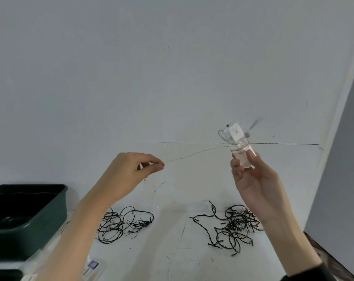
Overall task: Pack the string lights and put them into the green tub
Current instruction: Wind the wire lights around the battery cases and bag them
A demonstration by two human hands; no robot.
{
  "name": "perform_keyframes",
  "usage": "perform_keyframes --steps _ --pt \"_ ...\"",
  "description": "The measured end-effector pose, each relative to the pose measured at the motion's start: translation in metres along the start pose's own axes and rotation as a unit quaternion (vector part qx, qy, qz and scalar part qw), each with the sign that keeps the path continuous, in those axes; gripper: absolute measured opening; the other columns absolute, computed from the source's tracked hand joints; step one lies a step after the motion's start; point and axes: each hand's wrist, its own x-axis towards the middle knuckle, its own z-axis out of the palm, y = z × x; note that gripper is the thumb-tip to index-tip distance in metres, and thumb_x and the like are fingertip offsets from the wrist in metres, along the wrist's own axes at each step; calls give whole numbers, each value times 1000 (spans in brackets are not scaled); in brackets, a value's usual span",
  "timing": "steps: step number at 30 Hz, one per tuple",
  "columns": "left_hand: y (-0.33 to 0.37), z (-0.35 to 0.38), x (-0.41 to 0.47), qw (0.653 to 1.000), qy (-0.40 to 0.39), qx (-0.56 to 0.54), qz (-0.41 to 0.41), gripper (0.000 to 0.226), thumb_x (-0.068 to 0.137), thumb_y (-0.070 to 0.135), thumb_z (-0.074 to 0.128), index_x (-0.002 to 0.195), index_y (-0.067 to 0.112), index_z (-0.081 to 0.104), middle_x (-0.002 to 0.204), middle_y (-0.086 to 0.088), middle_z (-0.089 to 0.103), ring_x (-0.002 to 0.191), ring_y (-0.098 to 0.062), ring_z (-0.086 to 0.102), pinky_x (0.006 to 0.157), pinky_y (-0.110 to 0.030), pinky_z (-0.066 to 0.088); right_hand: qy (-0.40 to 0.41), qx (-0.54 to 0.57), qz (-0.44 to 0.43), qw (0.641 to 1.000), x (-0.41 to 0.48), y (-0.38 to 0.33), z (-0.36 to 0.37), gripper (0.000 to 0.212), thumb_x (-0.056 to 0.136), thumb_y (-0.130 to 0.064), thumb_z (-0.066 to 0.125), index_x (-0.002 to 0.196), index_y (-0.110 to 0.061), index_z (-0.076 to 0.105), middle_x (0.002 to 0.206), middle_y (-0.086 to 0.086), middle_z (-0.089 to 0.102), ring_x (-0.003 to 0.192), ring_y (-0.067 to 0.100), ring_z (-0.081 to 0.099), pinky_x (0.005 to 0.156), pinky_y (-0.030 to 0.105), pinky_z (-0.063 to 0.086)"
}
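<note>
My right hand (251,175) holds up a clear plastic tube (242,155) with a white square box (235,134) on top; thin wire is wound round the tube's upper part. A thin wire (194,155) runs taut from the tube leftward to my left hand (135,169), which pinches it between thumb and forefinger. More of this wire hangs below my left hand. Two tangles of black string lights lie on the white table: one at left (123,224), one at right (234,224). The dark green tub (56,203) stands at the far left.
A white wall rises behind the table, with a grey panel (342,159) at the right. A small packet (93,266) lies near the front left edge, beside another dark container corner (5,275). Bare white table (172,250) lies between the two tangles.
</note>
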Motion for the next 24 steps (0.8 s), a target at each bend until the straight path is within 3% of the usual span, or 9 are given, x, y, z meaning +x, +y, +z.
perform_keyframes --steps 3,5,7,11,14,16,19,22,24 --pt "7 -3 -4 1000 -16 -3 2 7 81 34 68 80 39 72 63 26 62 57 -5 53 55 -11 38 118 -48 -47 991 3 1 3 26 73 -12 69 95 -4 57 86 11 61 58 12 64 56 15 51" --pt "16 -5 -7 1000 -25 -3 7 5 79 37 70 78 42 71 73 25 63 62 -9 54 57 -13 40 145 -102 -100 979 1 5 3 7 84 -7 60 89 -5 56 79 10 60 57 14 65 56 17 51" --pt "28 -5 -10 999 -37 21 29 3 79 39 69 79 41 71 75 27 61 63 -4 53 58 -12 38 160 -194 -173 952 -2 8 4 7 87 -4 61 88 -8 56 70 7 60 56 17 64 56 20 51" --pt "50 -8 -14 977 42 134 158 18 84 48 56 82 37 71 62 17 54 61 1 47 55 -15 37 163 -438 -289 835 -8 13 10 17 86 -6 66 88 -21 58 64 -5 63 57 17 63 57 24 51" --pt "63 -15 -14 940 126 180 262 20 86 40 52 82 30 69 62 15 47 54 -5 34 44 -25 42 113 -577 -293 754 -15 15 15 24 83 -12 70 86 -32 59 69 1 65 64 26 63 65 35 54" --pt "66 -18 -10 925 165 187 286 16 88 34 56 85 27 71 65 12 52 51 -5 33 43 -28 44 74 -628 -268 727 -20 14 18 24 81 -11 72 85 -33 61 70 4 65 65 27 62 67 42 54" --pt "65 -19 -1 922 199 169 285 16 88 34 58 87 25 72 66 9 56 51 -8 38 45 -29 45 15 -643 -209 737 -29 10 21 24 78 -12 74 85 -34 67 70 4 66 64 26 60 68 41 54" --pt "57 -17 10 940 191 128 252 20 87 37 57 87 26 73 66 6 58 51 -11 45 49 -33 47 -36 -612 -141 777 -35 7 25 25 76 -10 74 84 -33 69 72 9 66 65 29 59 63 32 53" --pt "49 -12 15 951 185 96 228 23 85 41 56 87 26 73 66 7 58 51 -4 43 52 -33 48 -63 -578 -109 806 -38 6 27 24 76 -4 74 83 -26 71 71 9 67 59 21 60 58 23 50"
